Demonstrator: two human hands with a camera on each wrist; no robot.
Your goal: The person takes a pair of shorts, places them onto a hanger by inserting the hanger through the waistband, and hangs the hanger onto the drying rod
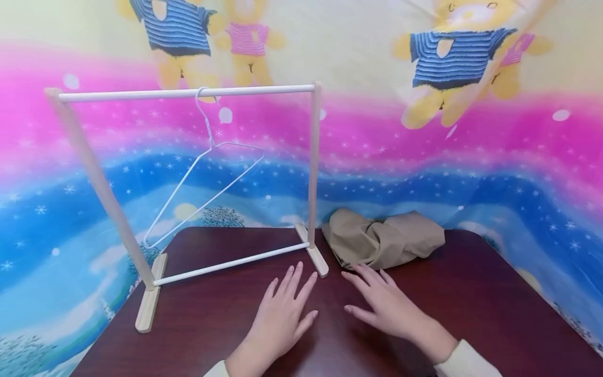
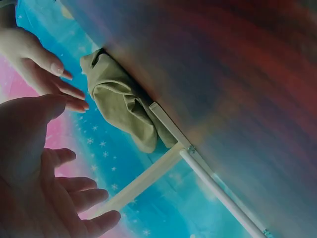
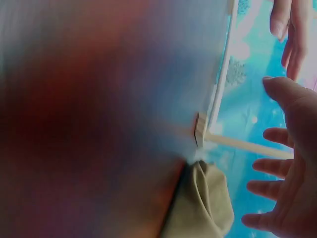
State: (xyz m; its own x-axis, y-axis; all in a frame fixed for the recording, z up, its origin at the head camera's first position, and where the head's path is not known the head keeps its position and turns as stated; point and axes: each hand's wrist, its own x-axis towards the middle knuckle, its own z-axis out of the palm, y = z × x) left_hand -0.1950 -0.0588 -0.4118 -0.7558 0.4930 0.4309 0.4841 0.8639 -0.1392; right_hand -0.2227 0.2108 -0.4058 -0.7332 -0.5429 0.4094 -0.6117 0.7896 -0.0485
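Both hands hover over the dark table with fingers spread and nothing in them. The left hand (image 1: 281,319) is in front of the wooden rack's right foot. My right hand (image 1: 388,303) is in front of a crumpled khaki cloth (image 1: 377,238), its fingertips overlapping the cloth's near edge in the head view. In the left wrist view the same cloth (image 2: 119,99) lies bunched beside the rack's foot. A white wire hanger (image 1: 207,125) hangs by its hook from the rack's top bar (image 1: 136,96), tilted at an angle.
The rack stands on the table's left half, with wooden posts (image 1: 314,167), a white lower bar (image 1: 231,264) and wooden feet (image 1: 151,309). The reddish-brown table (image 1: 226,324) has rounded far corners. A printed curtain (image 1: 377,152) with bears and snowflakes hangs behind it.
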